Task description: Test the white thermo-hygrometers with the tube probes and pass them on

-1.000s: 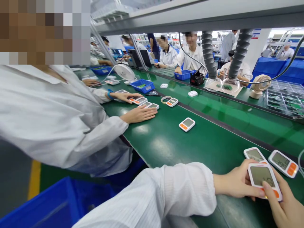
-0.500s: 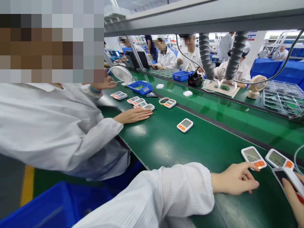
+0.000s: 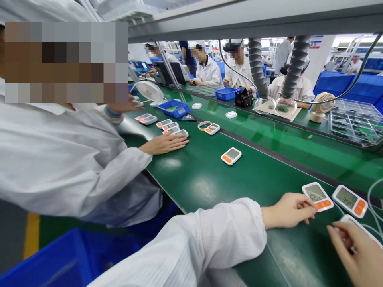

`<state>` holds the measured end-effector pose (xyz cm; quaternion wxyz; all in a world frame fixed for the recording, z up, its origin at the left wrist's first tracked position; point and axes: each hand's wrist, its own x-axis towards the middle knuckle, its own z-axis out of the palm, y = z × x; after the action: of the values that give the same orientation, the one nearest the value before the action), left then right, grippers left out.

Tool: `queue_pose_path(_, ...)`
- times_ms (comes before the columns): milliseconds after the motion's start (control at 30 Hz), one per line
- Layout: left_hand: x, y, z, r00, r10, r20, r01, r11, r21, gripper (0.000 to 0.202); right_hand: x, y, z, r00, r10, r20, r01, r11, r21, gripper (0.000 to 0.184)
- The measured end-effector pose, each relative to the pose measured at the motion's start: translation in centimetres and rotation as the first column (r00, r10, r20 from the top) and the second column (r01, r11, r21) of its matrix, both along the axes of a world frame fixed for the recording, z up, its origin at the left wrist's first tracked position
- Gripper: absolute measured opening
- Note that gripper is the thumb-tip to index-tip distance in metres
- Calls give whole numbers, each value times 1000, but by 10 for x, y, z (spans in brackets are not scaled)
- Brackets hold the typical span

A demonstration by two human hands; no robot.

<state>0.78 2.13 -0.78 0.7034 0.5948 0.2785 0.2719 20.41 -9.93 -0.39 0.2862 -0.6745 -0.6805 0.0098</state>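
My left hand (image 3: pixel 290 209) is beside a white digital meter (image 3: pixel 317 196) with a grey screen and orange buttons. Its fingers are curled together at the meter's near corner; anything in them is hidden. Close by lies a second such meter (image 3: pixel 350 201), digits showing on its display. At the lower right, my right hand (image 3: pixel 357 249) has thumb and fingers bent toward each other, and a small shiny bit shows among them, too small to name. Partly covered behind that hand is another white-rimmed device (image 3: pixel 366 231). Thin white cables (image 3: pixel 374 207) run around these devices.
A co-worker's hand (image 3: pixel 164 143) rests flat by several meters (image 3: pixel 169 126) on the left. One lone meter (image 3: pixel 231 156) lies mid-table. A blue tray (image 3: pixel 173 108), a white fan (image 3: pixel 149 91) and grey ducts (image 3: pixel 259 67) stand farther back. A blue bin (image 3: pixel 60 259) is below the table edge.
My left hand has drawn back slightly and curled its fingers off the meter's buttons. My right hand has come leftward into view, and the device it was holding now lies behind it.
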Motion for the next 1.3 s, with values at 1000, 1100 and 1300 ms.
queue_pose_path(1000,-66,76,43,362,559,-746,156,753,639,60,-69,-6,1,978,196,-78,-188,977,96,41)
queue_pose_path(1100,-64,76,49,442,494,-749,160,777,608,55,-66,-6,4,970,242,12,-242,963,118,35)
queue_pose_path(1300,-31,38,38,906,104,-410,-5,972,237,43,-66,-5,9,978,202,-47,-184,949,255,31)
